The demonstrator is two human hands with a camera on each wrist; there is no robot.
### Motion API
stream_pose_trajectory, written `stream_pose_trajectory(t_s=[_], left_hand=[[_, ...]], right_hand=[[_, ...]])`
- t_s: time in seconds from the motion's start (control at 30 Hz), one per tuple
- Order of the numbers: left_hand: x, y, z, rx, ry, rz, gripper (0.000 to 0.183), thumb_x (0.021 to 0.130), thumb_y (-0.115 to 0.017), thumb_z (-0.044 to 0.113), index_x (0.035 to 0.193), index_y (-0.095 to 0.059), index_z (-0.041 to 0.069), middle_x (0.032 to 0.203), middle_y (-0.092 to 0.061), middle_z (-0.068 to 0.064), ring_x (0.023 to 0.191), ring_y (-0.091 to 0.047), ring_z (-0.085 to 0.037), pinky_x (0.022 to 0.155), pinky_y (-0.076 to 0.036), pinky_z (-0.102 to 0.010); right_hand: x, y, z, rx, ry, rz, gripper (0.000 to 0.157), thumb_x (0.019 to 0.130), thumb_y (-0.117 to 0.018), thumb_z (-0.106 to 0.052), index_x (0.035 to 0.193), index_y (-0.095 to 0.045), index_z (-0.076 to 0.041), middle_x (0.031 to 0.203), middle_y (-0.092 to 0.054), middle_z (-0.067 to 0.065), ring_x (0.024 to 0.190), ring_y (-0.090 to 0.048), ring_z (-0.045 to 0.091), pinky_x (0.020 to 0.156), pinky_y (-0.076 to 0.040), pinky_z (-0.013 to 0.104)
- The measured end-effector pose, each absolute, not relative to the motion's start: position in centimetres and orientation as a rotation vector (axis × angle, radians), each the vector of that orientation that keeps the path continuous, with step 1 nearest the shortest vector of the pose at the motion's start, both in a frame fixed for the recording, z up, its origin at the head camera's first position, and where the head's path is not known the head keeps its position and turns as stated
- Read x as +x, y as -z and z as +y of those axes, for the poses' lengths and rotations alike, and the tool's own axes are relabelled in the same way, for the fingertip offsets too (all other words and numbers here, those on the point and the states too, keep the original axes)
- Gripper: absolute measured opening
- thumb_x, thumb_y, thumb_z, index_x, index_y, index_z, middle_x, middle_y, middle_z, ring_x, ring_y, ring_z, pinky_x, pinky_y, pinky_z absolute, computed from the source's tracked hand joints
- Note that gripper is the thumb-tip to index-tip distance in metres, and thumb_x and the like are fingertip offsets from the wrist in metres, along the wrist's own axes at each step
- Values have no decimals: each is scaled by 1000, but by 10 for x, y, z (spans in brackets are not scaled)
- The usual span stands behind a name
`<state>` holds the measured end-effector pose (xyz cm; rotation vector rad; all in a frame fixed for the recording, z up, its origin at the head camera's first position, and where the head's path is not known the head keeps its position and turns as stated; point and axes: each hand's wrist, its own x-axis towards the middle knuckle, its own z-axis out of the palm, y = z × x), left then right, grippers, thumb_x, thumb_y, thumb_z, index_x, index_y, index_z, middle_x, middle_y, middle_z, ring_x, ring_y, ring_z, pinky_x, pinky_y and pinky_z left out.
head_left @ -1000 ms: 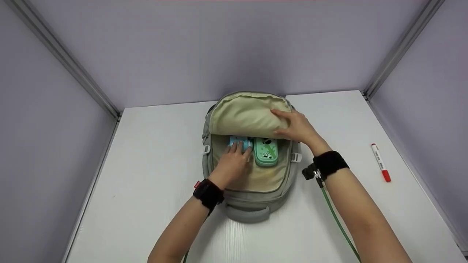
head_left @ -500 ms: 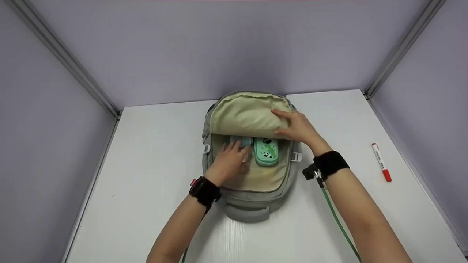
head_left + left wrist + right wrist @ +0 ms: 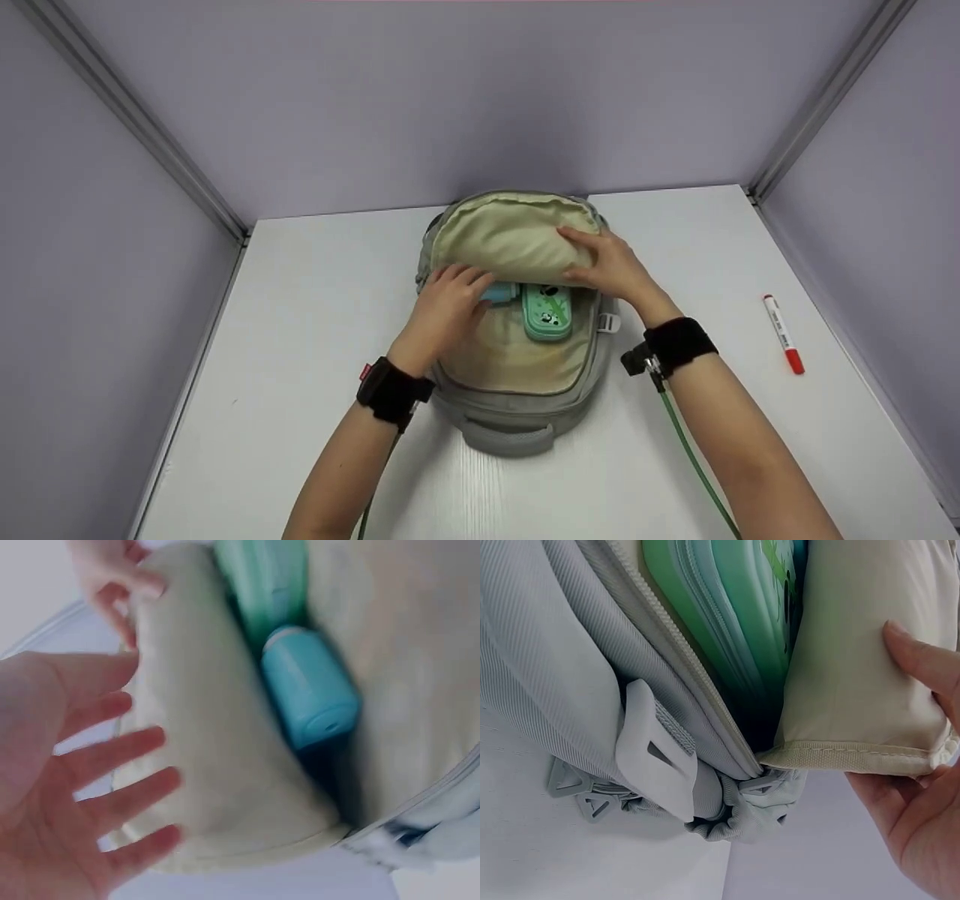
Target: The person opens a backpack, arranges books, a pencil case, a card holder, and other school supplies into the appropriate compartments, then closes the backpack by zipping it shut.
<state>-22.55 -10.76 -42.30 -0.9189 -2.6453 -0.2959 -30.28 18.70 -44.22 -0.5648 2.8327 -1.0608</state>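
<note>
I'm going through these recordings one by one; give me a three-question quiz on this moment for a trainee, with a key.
1. Where does the marker lie?
2. What does the right grip hold?
A) The marker
B) The flap
C) The blue item
3. True or false: the left grip holds the blue item.

Key
1. On the table, to the right of the bag.
2. B
3. False; its fingers are spread, apart from the blue item, which lies next to the green case in the bag.
</note>
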Motion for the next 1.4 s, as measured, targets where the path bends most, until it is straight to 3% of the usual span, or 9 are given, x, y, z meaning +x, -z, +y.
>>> stream_pose_trajectory(t_s=[0.23, 0.43, 0.57, 0.67, 0.87, 1.03, 1.1, 1.23, 1.4], left_hand=[[-234, 411, -107, -891, 330, -2443, 28, 87, -72, 8, 115, -67, 7, 128, -58, -16, 122, -49, -36, 103, -35, -56], [-240, 405, -110, -726, 384, -2437, 40, 93, -70, 14, 131, -60, 10, 144, -44, -20, 133, -40, -39, 104, -32, -58], [-240, 406, -108, -656, 394, -2502, 47, 98, -64, 22, 142, -52, 12, 146, -42, -21, 131, -42, -38, 103, -35, -56], [-238, 410, -106, -627, 383, -2514, 44, 100, -60, 21, 141, -52, 8, 139, -49, -20, 122, -51, -36, 99, -41, -52], [-231, 414, -107, -616, 429, -2442, 33, 93, -64, 0, 126, -62, 6, 111, -62, -13, 93, -65, -30, 77, -53, -44], [-226, 418, -110, -629, 546, -2383, 26, 95, -64, 8, 121, -62, 6, 93, -68, -10, 59, -62, -24, 50, -51, -40], [-224, 420, -113, -656, 582, -2376, 27, 95, -65, 11, 121, -63, 4, 92, -69, -10, 55, -61, -24, 48, -50, -40], [-218, 425, -117, -720, 664, -2406, 17, 96, -65, 13, 110, -68, 4, 91, -69, -8, 67, -67, -23, 56, -53, -38], [-207, 432, -120, -831, 777, -2486, 9, 96, -64, 10, 99, -69, 3, 83, -69, -8, 66, -66, -17, 56, -52, -32]], right_hand=[[-294, 439, 188, -644, 1090, 2766, 64, 93, -70, -21, 150, -43, -27, 145, -38, 26, 133, -37, 42, 104, -33, 56], [-283, 438, 190, -714, 1093, 2733, 63, 95, -66, -17, 151, -40, -28, 153, -26, 27, 139, -29, 43, 107, -31, 56], [-272, 440, 193, -737, 1075, 2726, 65, 95, -67, -19, 152, -38, -31, 147, -30, 32, 132, -37, 45, 103, -34, 57], [-263, 443, 196, -742, 1053, 2707, 66, 96, -66, -20, 153, -36, -33, 145, -31, 33, 129, -39, 46, 100, -36, 59], [-247, 450, 201, -782, 1075, 2650, 65, 97, -64, -17, 153, -35, -29, 151, -23, 28, 138, -29, 45, 103, -33, 60], [-235, 454, 206, -867, 1141, 2598, 56, 98, -62, -12, 150, -44, -22, 148, -32, 19, 136, -35, 36, 102, -37, 54], [-232, 455, 209, -896, 1158, 2588, 51, 98, -59, -7, 147, -48, -20, 146, -37, 17, 134, -38, 34, 100, -39, 52], [-226, 458, 214, -904, 1184, 2578, 42, 98, -52, 6, 135, -61, -11, 145, -42, 17, 134, -40, 36, 98, -41, 51], [-221, 462, 221, -854, 1162, 2561, 49, 92, -36, 20, 98, -78, -4, 141, -50, 18, 132, -42, 41, 99, -42, 53]])
